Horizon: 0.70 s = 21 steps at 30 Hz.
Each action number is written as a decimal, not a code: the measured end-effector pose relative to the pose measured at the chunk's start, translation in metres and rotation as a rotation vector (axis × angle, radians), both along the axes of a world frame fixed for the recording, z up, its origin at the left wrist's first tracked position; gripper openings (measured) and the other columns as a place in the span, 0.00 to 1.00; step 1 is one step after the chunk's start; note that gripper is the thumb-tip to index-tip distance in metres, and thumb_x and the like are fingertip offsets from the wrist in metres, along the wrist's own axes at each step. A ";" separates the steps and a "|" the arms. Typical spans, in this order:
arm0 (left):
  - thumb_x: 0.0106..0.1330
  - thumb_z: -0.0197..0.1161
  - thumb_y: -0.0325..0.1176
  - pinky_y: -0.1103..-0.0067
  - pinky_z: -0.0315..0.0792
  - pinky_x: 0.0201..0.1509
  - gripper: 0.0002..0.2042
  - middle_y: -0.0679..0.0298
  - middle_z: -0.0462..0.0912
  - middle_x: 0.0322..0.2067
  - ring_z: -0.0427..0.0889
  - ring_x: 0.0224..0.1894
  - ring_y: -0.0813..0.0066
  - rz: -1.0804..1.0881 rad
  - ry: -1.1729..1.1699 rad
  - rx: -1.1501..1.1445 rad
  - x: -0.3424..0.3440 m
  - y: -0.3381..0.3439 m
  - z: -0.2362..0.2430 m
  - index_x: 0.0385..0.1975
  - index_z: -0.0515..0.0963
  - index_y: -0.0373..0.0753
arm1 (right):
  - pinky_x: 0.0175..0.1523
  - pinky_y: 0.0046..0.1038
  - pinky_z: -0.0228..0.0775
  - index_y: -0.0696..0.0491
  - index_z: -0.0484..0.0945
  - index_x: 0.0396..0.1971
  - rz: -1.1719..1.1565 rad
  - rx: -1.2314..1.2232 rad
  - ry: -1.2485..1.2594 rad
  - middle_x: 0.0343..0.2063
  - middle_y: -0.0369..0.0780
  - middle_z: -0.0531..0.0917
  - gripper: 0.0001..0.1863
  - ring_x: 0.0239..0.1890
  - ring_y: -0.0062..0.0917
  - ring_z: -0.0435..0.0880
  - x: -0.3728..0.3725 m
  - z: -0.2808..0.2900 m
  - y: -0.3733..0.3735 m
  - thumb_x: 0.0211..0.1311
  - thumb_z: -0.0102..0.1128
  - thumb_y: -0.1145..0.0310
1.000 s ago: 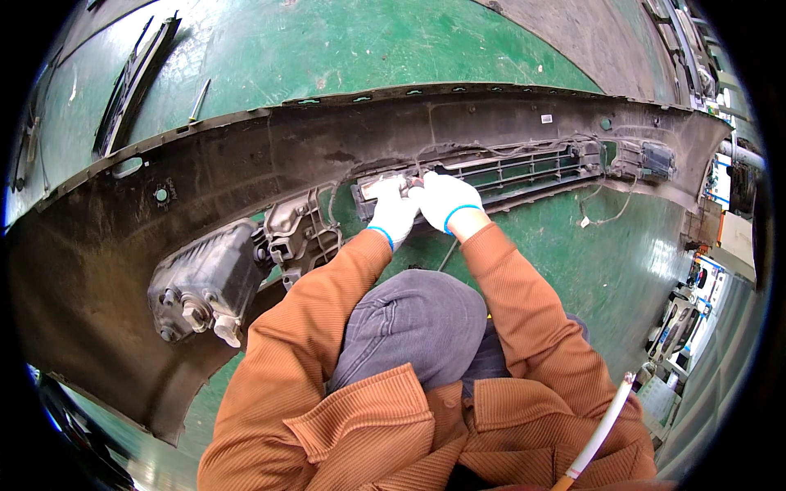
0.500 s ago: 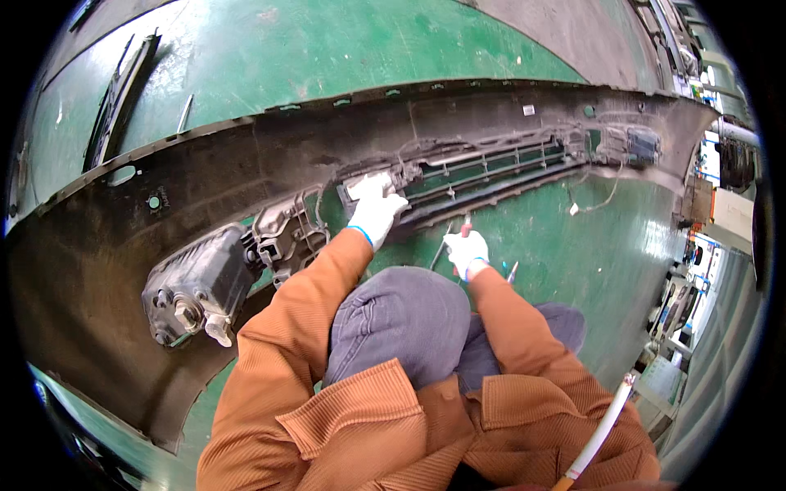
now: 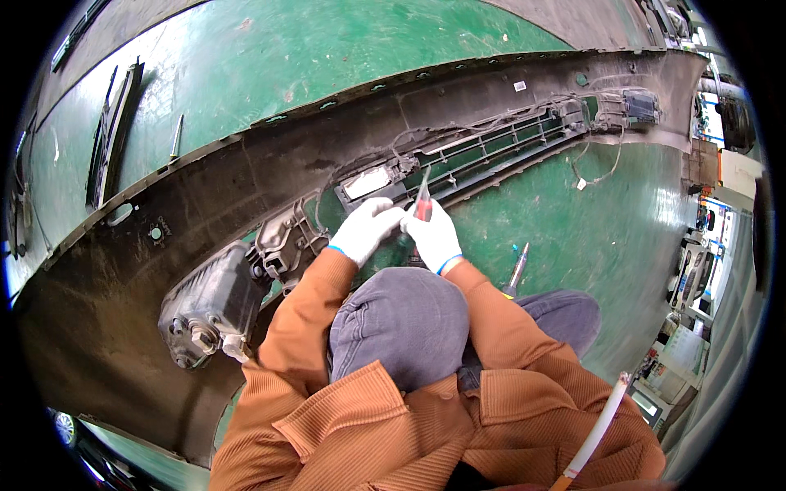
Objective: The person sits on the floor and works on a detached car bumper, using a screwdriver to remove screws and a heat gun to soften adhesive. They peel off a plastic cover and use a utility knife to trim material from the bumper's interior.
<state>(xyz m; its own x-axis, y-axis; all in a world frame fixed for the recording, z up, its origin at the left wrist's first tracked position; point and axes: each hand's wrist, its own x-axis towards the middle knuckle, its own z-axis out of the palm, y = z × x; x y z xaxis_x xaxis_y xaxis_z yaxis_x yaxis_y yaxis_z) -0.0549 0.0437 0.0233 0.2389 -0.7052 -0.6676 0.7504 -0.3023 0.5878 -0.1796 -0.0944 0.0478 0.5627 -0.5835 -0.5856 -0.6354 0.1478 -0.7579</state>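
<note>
Both my hands wear white gloves and meet just in front of a big dark car bumper cover (image 3: 311, 139), its inner side facing me. My right hand (image 3: 434, 237) grips a red-handled tool (image 3: 424, 209) whose pointed metal tip sticks up and away from me; its exact kind is unclear. Against it, my left hand (image 3: 365, 231) has its fingers drawn together; whatever they pinch is hidden. Just beyond my hands, a part with a pale rectangular face (image 3: 368, 183) sits at the end of the slatted grille (image 3: 483, 155). Left of them is a grey bracket (image 3: 282, 241).
A dark ribbed housing (image 3: 211, 299) is fixed at the bumper's left. A slim tool (image 3: 518, 268) lies on the green floor by my right knee. Past the bumper lie a screwdriver (image 3: 177, 137) and long black strips (image 3: 115, 135). A cable (image 3: 602, 176) loops off the bumper's right.
My left hand has drawn back from the pale-faced part toward me. My right hand has lifted the red-handled tool and moved left to meet it. The view has shifted slightly.
</note>
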 end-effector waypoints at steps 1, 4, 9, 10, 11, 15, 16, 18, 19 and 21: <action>0.75 0.69 0.44 0.71 0.75 0.57 0.19 0.70 0.83 0.44 0.80 0.47 0.78 -0.066 -0.111 -0.062 -0.007 0.007 0.007 0.59 0.78 0.41 | 0.43 0.31 0.77 0.53 0.80 0.39 -0.069 0.198 -0.026 0.33 0.35 0.85 0.10 0.35 0.24 0.83 0.014 0.002 -0.003 0.66 0.70 0.65; 0.77 0.67 0.44 0.77 0.74 0.48 0.19 0.72 0.80 0.37 0.78 0.43 0.82 -0.206 -0.020 -0.040 -0.002 0.026 0.026 0.56 0.79 0.37 | 0.41 0.28 0.74 0.52 0.82 0.40 -0.115 0.430 -0.070 0.33 0.33 0.85 0.09 0.34 0.21 0.81 0.050 0.007 -0.008 0.69 0.71 0.64; 0.76 0.62 0.49 0.61 0.77 0.58 0.25 0.45 0.86 0.48 0.86 0.52 0.46 -0.338 -0.695 0.292 0.006 0.066 0.049 0.61 0.76 0.34 | 0.32 0.25 0.71 0.54 0.80 0.40 -0.232 0.191 -0.091 0.30 0.34 0.82 0.12 0.28 0.16 0.78 0.068 -0.009 -0.050 0.73 0.68 0.61; 0.77 0.60 0.49 0.57 0.76 0.61 0.25 0.39 0.84 0.52 0.83 0.58 0.38 -0.414 -0.693 0.356 0.011 0.069 0.054 0.62 0.74 0.35 | 0.30 0.24 0.71 0.53 0.79 0.39 -0.223 0.052 -0.082 0.29 0.34 0.82 0.12 0.27 0.15 0.77 0.070 -0.013 -0.065 0.74 0.68 0.60; 0.77 0.60 0.48 0.57 0.76 0.62 0.26 0.39 0.84 0.54 0.83 0.58 0.39 -0.409 -0.785 0.390 0.007 0.075 0.049 0.64 0.74 0.34 | 0.31 0.25 0.72 0.54 0.80 0.40 -0.198 -0.020 -0.055 0.30 0.34 0.82 0.12 0.27 0.15 0.78 0.071 -0.020 -0.079 0.73 0.68 0.60; 0.77 0.60 0.48 0.58 0.76 0.66 0.29 0.38 0.82 0.58 0.82 0.61 0.40 -0.432 -0.973 0.433 -0.008 0.073 0.032 0.68 0.72 0.32 | 0.53 0.38 0.79 0.56 0.84 0.48 0.059 -0.358 0.067 0.39 0.45 0.90 0.21 0.43 0.38 0.89 0.053 -0.091 -0.136 0.69 0.69 0.53; 0.77 0.60 0.49 0.58 0.76 0.66 0.30 0.38 0.82 0.59 0.82 0.61 0.40 -0.417 -0.988 0.446 -0.011 0.074 0.031 0.69 0.72 0.32 | 0.54 0.40 0.79 0.56 0.84 0.46 0.088 -0.368 0.076 0.40 0.47 0.90 0.21 0.45 0.41 0.89 0.053 -0.096 -0.138 0.68 0.69 0.52; 0.77 0.60 0.49 0.58 0.76 0.67 0.31 0.37 0.81 0.59 0.82 0.62 0.40 -0.387 -1.019 0.470 -0.018 0.077 0.031 0.70 0.71 0.31 | 0.56 0.42 0.79 0.56 0.85 0.44 0.153 -0.395 0.100 0.41 0.50 0.90 0.21 0.47 0.46 0.88 0.058 -0.100 -0.141 0.67 0.68 0.50; 0.74 0.65 0.48 0.61 0.77 0.66 0.32 0.43 0.84 0.58 0.84 0.60 0.44 -0.362 -1.095 0.485 -0.022 0.081 0.027 0.72 0.71 0.34 | 0.56 0.43 0.79 0.55 0.85 0.42 0.191 -0.412 0.128 0.41 0.50 0.89 0.21 0.47 0.48 0.88 0.059 -0.098 -0.140 0.67 0.68 0.50; 0.74 0.66 0.48 0.62 0.78 0.64 0.32 0.44 0.84 0.58 0.85 0.59 0.46 -0.409 -1.075 0.493 -0.025 0.083 0.029 0.71 0.72 0.34 | 0.55 0.44 0.79 0.55 0.85 0.40 0.266 -0.454 0.187 0.41 0.52 0.89 0.21 0.48 0.50 0.87 0.065 -0.087 -0.140 0.66 0.68 0.49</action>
